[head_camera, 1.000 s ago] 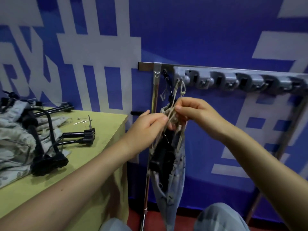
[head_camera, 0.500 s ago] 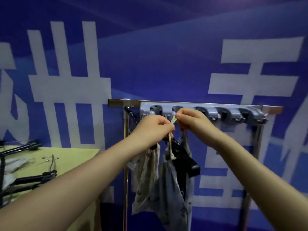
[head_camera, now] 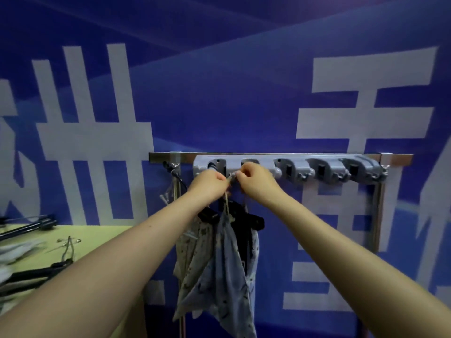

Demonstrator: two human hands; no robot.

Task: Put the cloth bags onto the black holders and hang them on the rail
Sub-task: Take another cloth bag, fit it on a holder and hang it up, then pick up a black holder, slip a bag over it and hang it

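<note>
Head view. Both hands are raised to the grey clip rack (head_camera: 290,168) mounted on the metal rail (head_camera: 268,157). The left hand (head_camera: 210,185) and the right hand (head_camera: 256,181) each pinch the pale drawstring (head_camera: 227,203) at its top, fingertips nearly touching, close against a knob between the first and second clips from the left. Whether the loop is already over the knob cannot be told; the fingers cover it.

Below the hands hangs the black holder (head_camera: 253,220), with the cloth bags (head_camera: 219,272) draped from it: a blue printed one in front, a paler printed one behind and to the left. They hang free of the yellow-green table (head_camera: 80,242), on which further black holders (head_camera: 31,274) and more cloth (head_camera: 14,250) lie at the left edge, blurred.

Handling, as a judgement: the bags appear light, limp and without fragility, folding under their own weight, so gripping the fabric gives no control of position. The holder looks rigid but swings from the string. The thin cord is the proper place to take hold, pinched near its top on both sides to keep a loop open; it may slip or twist if held loosely.
</note>
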